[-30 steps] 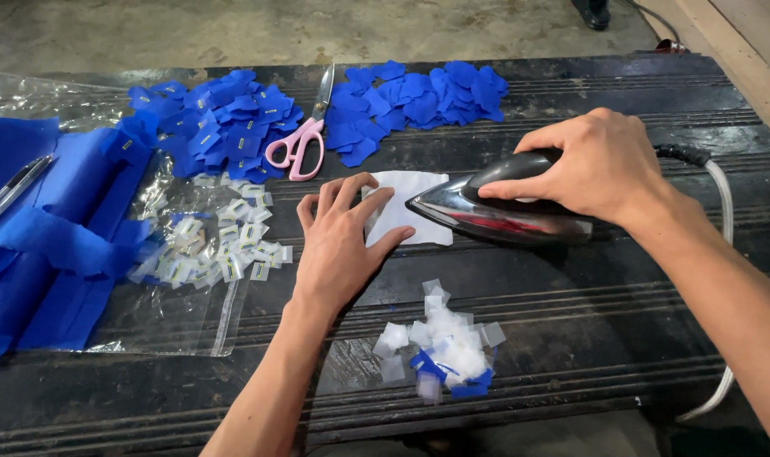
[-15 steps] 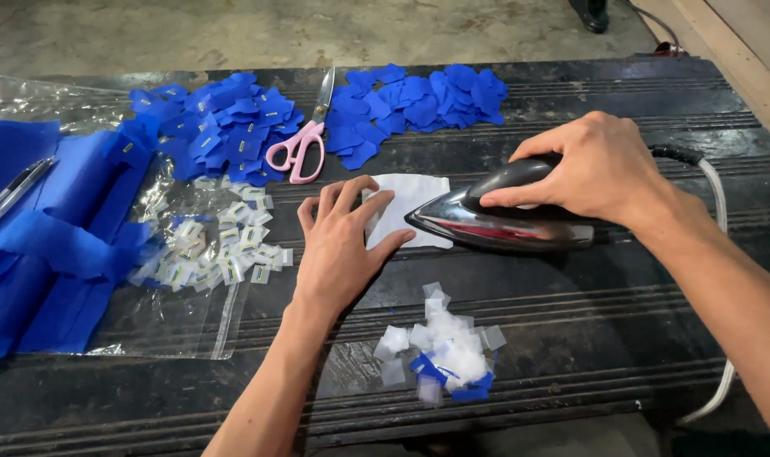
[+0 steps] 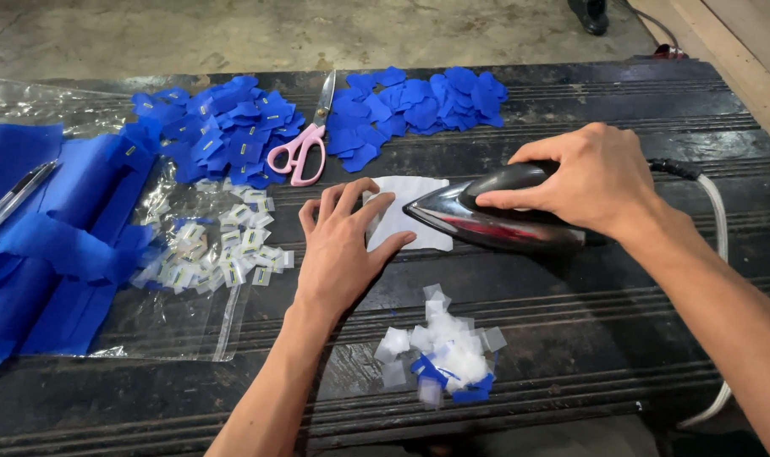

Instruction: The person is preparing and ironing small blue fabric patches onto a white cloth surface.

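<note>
Spanning nearly the whole view, a dark, grooved wooden table (image 3: 622,355), worn and scuffed, with bare concrete floor beyond its far edge. Draped over the left end, a large heap of bright blue fabric (image 3: 46,245), partly lying on a clear plastic sheet (image 3: 182,326) spread flat beside it. Piled along the far side, two mounds of small blue cut pieces: one far left (image 3: 216,127) carrying little pale tags, one far centre (image 3: 419,106) plain blue, well apart from the hands. Gripped from above by the right hand (image 3: 592,182), fingers clenched around the black handle, a dark, shiny electric iron (image 3: 495,218) resting on the table right of centre, nose pointing left and touching the right edge of a white cloth piece (image 3: 406,211); cord trailing off toward the right edge. Pressed flat on the left part of that white piece, the left hand (image 3: 343,250), fingers spread and released, grasping nothing. Lying between the two blue mounds, pink-handled scissors (image 3: 305,144), blades pointing away. Scattered on the plastic sheet left of the left hand, small pale labels (image 3: 220,250). Gathered near the front edge, just this side of the hands, a little cluster of white squares and blue scraps (image 3: 444,351).
</note>
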